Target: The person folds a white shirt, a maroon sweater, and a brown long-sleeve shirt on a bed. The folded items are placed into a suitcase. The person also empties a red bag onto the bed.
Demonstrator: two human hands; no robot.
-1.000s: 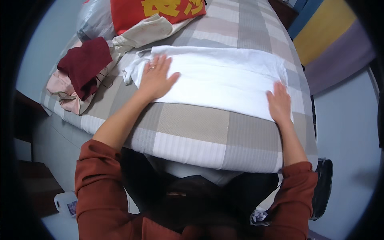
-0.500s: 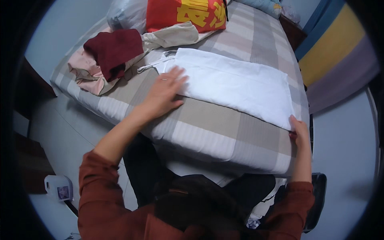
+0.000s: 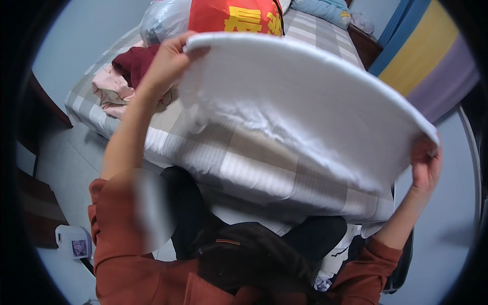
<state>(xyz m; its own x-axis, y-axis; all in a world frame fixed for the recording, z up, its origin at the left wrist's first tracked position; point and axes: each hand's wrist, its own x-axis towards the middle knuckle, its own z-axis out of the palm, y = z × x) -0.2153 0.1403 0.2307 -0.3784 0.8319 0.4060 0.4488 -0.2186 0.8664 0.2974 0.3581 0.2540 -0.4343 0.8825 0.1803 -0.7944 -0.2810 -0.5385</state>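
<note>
A white folded cloth (image 3: 300,96), perhaps a garment, is stretched in the air above the near part of the bed. My left hand (image 3: 174,60) pinches its upper left corner. At the far right end, my right hand (image 3: 426,161) grips the other upper corner. The top edge between my hands bows upward, while the rumpled lower edge hangs just over the bedspread, smeared by motion. A blurred pale shape (image 3: 155,211) shows beside my left sleeve; I cannot make out what it is.
The checked bed (image 3: 264,175) fills the middle. Left on it lie a maroon cloth (image 3: 133,65) and a pink garment (image 3: 109,91). Behind are a red bag (image 3: 208,18) and a clear plastic bag (image 3: 162,23). A white jug (image 3: 73,241) stands on the floor, lower left.
The white cloth lay flat on the bed and is now lifted and held up. My left hand, open on it before, has closed on its corner; both hands rose and moved apart.
</note>
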